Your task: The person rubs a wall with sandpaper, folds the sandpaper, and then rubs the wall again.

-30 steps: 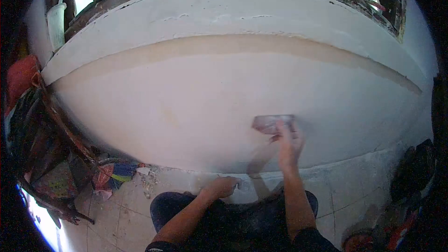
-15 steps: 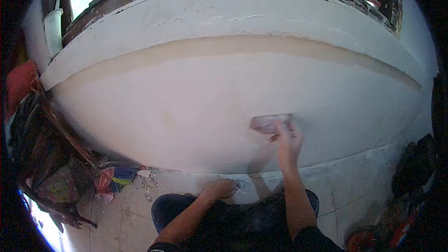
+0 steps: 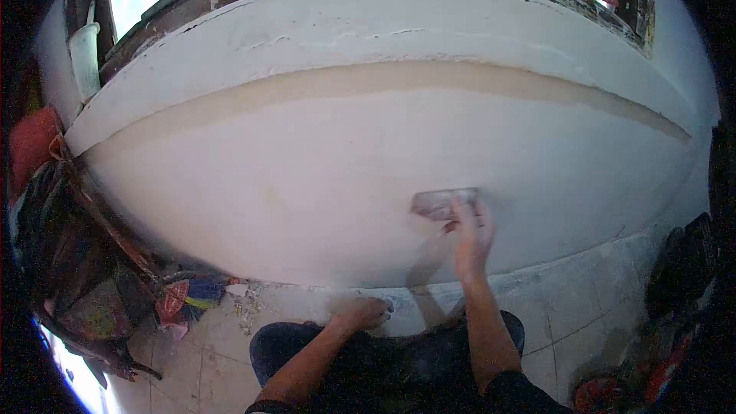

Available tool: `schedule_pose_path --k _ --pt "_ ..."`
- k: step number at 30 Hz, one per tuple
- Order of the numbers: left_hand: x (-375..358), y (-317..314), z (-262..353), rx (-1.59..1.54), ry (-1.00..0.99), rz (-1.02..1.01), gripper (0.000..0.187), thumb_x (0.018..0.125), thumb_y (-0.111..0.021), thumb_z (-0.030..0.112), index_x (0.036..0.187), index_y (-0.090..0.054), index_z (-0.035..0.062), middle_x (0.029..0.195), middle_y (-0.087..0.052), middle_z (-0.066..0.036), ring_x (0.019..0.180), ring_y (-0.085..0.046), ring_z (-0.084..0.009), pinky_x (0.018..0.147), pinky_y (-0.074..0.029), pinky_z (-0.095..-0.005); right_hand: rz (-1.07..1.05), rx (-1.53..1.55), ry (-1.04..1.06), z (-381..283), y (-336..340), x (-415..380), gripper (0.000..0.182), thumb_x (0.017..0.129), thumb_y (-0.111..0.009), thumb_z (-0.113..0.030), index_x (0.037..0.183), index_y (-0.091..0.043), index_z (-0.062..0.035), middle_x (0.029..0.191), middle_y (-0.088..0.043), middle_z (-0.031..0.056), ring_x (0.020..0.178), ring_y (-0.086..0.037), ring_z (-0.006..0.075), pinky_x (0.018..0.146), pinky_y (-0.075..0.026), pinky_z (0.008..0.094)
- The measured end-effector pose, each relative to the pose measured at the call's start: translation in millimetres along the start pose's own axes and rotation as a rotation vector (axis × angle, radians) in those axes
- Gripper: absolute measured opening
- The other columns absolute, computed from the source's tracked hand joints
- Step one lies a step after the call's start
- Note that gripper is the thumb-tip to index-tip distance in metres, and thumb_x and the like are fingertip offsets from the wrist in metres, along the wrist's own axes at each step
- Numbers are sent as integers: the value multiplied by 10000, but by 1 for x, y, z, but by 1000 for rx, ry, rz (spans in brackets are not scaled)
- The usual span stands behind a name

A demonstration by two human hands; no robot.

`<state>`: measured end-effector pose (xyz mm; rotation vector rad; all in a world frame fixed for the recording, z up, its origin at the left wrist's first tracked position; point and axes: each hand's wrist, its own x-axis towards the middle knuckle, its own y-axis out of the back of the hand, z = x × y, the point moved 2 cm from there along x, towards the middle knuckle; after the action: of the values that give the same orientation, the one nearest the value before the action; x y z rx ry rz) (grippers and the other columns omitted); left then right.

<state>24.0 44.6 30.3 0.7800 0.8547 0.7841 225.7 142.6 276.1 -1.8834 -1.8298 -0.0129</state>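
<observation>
My right hand (image 3: 473, 234) grips a dusty, reddish-brown sheet of sandpaper (image 3: 438, 203), held flat against the white wall (image 3: 307, 169). Its fingers lie over the sheet's right end, and they look slightly blurred. Down by the foot of the wall, my left hand (image 3: 363, 313) is closed above my left knee. Whatever it may hold is hidden; only a small greyish bit shows by its fingertips. A shadow of the right arm falls on the lower wall.
A white ledge (image 3: 383, 19) juts out above the wall, under a worn wooden window frame (image 3: 207, 1). Cluttered bags and cloths (image 3: 77, 253) stand at the left, with debris (image 3: 247, 310) on the tiled floor (image 3: 192, 368). Dark objects (image 3: 678, 268) sit at the right.
The sandpaper and my right hand are in nearly the same spot on the wall. The view has shifted slightly; my left hand stays closed by the knee.
</observation>
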Motion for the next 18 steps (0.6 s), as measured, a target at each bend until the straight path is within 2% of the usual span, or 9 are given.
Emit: schedule_pose_path --k 1,4,5,7,8,10,14,16,18 --pt "6 -8 -6 4 0 -1 352 1000 -519 311 1274 -612 111 1248 -666 -170 1161 -626 -382 992 -494 -523 -124 -50 -74 3 -9 -4 196 964 -638 -191 1014 -670 -4 871 -678 56 694 -635 119 518 -512 289" --pt "13 -21 -13 107 21 -56 366 1002 -507 318 1295 -602 120 1279 -652 -163 1171 -619 -378 1001 -496 -518 -308 -111 -122 8 -25 -13 188 962 -641 -192 1006 -670 -11 872 -676 54 687 -631 116 513 -504 286" --pt "8 -23 -16 59 25 5 373 1003 -506 330 1295 -603 120 1286 -648 -162 1175 -617 -376 1006 -494 -518 -308 -110 -122 7 -24 -13 188 962 -641 -192 1006 -670 -11 872 -676 54 687 -631 116 513 -504 286" --pt "-4 -12 -11 9 35 64 379 1004 -505 341 1295 -605 120 1293 -644 -162 1179 -616 -374 1011 -493 -517 -134 -72 -78 2 -16 -11 197 962 -640 -197 1008 -668 -7 877 -676 54 683 -631 118 517 -507 279" --pt "-9 4 1 19 55 -16 383 1002 -513 350 1291 -610 118 1288 -648 -162 1184 -614 -371 1009 -494 -517 -137 -71 -82 -4 -14 -7 197 962 -640 -197 1008 -668 -7 877 -676 54 683 -631 118 517 -507 279" --pt "-3 4 2 26 73 -92 388 1000 -520 359 1286 -615 115 1282 -651 -163 1189 -612 -368 1006 -494 -518 99 159 77 -20 -4 4 202 966 -633 -196 999 -666 1 875 -676 59 681 -633 123 535 -522 275" --pt "10 -9 -11 47 77 -107 407 992 -542 381 1276 -624 101 1272 -659 -163 1190 -613 -368 998 -497 -517 101 106 79 1 8 7 218 967 -631 -199 1003 -666 13 868 -676 65 689 -643 136 544 -526 278" --pt "-1 -3 -3 36 81 -77 412 989 -545 383 1277 -624 98 1271 -661 -161 1188 -614 -370 995 -497 -517 -160 -41 -96 14 -8 -4 198 948 -684 -224 964 -699 -27 819 -696 31 633 -629 101 533 -490 251" --pt "-5 0 1 14 91 -19 408 985 -552 376 1273 -628 97 1261 -666 -164 1186 -615 -368 999 -494 -515 -237 -70 -100 16 -20 -11 202 949 -684 -229 965 -701 -28 817 -697 32 633 -631 105 534 -491 252"
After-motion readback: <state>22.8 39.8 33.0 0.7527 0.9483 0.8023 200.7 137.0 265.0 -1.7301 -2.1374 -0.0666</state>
